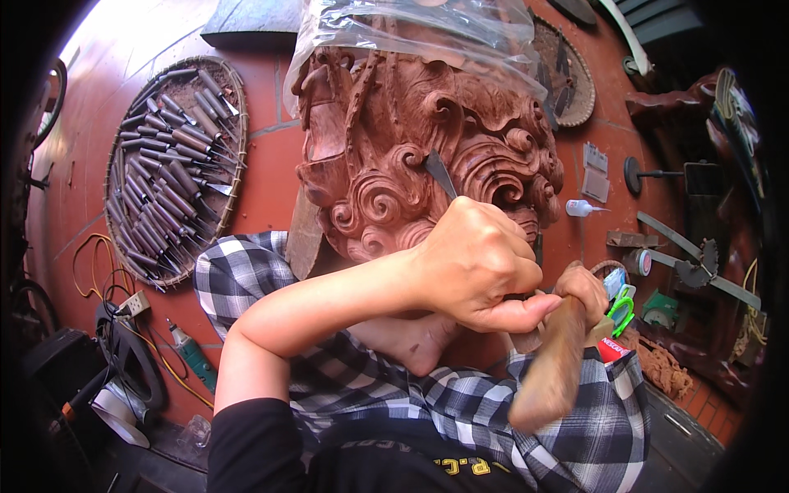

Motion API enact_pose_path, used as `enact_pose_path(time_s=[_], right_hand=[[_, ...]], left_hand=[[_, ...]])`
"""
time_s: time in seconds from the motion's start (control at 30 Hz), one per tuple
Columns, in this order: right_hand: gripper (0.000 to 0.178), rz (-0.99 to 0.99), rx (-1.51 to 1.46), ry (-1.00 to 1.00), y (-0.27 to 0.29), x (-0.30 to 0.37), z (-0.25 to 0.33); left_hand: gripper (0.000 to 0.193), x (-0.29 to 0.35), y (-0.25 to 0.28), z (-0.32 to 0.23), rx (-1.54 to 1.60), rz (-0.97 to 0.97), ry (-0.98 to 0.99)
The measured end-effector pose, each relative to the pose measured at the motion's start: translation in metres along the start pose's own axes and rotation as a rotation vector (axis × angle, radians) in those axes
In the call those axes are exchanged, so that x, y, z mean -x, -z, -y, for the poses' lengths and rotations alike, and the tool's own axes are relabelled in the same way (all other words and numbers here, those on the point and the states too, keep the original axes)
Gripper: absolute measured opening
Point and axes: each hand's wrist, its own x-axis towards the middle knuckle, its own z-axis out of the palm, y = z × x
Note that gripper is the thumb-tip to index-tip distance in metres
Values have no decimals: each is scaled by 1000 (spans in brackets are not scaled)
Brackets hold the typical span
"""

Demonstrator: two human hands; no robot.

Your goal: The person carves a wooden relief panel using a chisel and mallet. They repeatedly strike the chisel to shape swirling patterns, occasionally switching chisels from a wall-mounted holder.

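Left hand (489, 267): we see the fingers curled into a full fist, no spread, around a chisel (441, 174); the thumb lies along the lower side, toward the right hand. Right hand (580, 287): fingers wrapped closely about the narrow end of a wooden mallet (549, 374).

Pose: left forearm slants in from lower left, elbow bent, back of the hand up. Right hand sits just beside the left thumb; we cannot make out its forearm clearly.

Chisel: long axis runs obliquely through the left fist, blade emerging beyond the knuckles and pointing up-left, away from the body; the butt shows below the fingers. The tip is at the scrolled surface of a reddish-brown wood carving (386, 197); whether it bites in, we cannot tell.

Mallet: thick end hangs below the right fingers, toward the lap, angled down-left and blurred. It overlaps the chisel butt in our view; contact uncertain.

Around: clear plastic sheet (427, 25) over the carving's far end, well beyond the left fingers; round woven tray (244, 123) of handled tools (168, 177) far to their left; small white bottle (580, 208) beyond the right fingers; checked trousers (378, 394) beneath both hands.
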Motion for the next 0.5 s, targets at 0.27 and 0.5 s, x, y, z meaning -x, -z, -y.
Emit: enact_pose_path(time_s=[0.27, 0.5], right_hand=[[34, -22, -93, -29, -4, 7, -4], [35, -78, -74, -236, -12, 23, -2]], left_hand=[[48, -3, -6, 2, -51, -28, 14], [38, -14, 0, -2, -92, 29, 52]])
